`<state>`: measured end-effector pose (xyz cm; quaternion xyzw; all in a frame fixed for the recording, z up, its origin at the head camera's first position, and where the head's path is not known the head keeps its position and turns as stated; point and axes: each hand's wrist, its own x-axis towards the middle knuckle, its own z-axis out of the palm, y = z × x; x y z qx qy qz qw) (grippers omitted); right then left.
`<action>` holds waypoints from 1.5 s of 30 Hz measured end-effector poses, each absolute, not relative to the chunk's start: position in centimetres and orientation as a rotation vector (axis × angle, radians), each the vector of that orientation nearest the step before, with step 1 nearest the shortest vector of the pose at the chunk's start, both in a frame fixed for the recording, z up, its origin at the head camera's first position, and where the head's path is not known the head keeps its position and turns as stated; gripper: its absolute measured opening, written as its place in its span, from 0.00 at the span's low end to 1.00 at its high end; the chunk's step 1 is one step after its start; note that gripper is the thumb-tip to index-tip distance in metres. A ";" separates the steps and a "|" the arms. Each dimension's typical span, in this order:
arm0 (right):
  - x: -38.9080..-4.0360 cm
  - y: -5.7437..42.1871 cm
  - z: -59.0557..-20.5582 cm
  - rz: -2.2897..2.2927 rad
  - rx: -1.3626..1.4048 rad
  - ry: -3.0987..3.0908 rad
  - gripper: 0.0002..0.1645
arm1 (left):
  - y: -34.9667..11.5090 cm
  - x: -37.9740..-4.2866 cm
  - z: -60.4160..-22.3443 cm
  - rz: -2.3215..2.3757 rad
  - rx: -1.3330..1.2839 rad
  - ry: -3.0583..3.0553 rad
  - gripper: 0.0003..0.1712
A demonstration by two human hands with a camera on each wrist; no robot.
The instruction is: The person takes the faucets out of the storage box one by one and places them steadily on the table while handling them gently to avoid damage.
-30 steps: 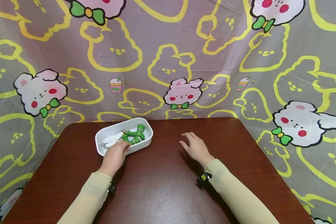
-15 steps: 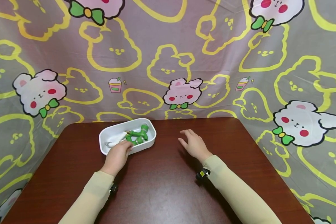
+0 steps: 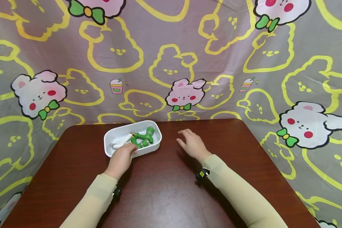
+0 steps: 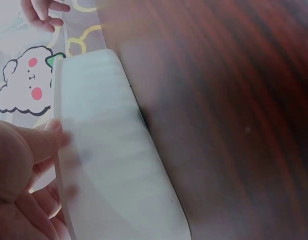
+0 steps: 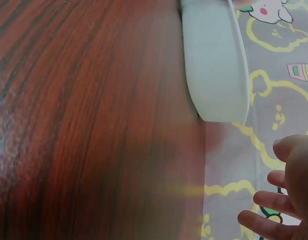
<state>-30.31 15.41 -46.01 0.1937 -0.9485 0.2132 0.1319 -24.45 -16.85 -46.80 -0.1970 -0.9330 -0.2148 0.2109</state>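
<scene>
My left hand (image 3: pixel 121 161) pinches the near rim of a white plastic tray (image 3: pixel 146 152) at the back left of the table. In the left wrist view the thumb (image 4: pixel 53 127) lies at the tray's edge, and fingers show faintly through the wall. Inside the tray are green, tube-like pieces (image 3: pixel 143 136) with clear bands, and a white elongated piece (image 3: pixel 122 141) beside them; their exact kind is unclear. My right hand (image 3: pixel 194 146) hovers over the table to the right of the tray, fingers spread and holding nothing.
Dark reddish-brown wood makes up the tabletop (image 3: pixel 165 190). Behind it and along both sides hangs a patterned cloth (image 3: pixel 156 66) with rabbits and yellow outlines, close to the tray's far side.
The tray has slid a little to the right along with my left hand, its contents still inside. My right hand has drifted slightly left and away from me.
</scene>
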 end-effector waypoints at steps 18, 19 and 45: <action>-30.7 13.6 -45.6 0.620 0.599 -2.760 0.25 | -16.5 -24.4 -46.7 -0.614 -0.601 -2.596 0.03; -30.7 13.5 -45.6 0.623 0.600 -2.759 0.25 | -16.4 -24.4 -46.7 -0.614 -0.607 -2.595 0.03; -30.1 12.1 -46.9 0.661 0.699 -2.650 0.21 | -15.3 -24.1 -46.7 -0.644 -0.728 -2.589 0.05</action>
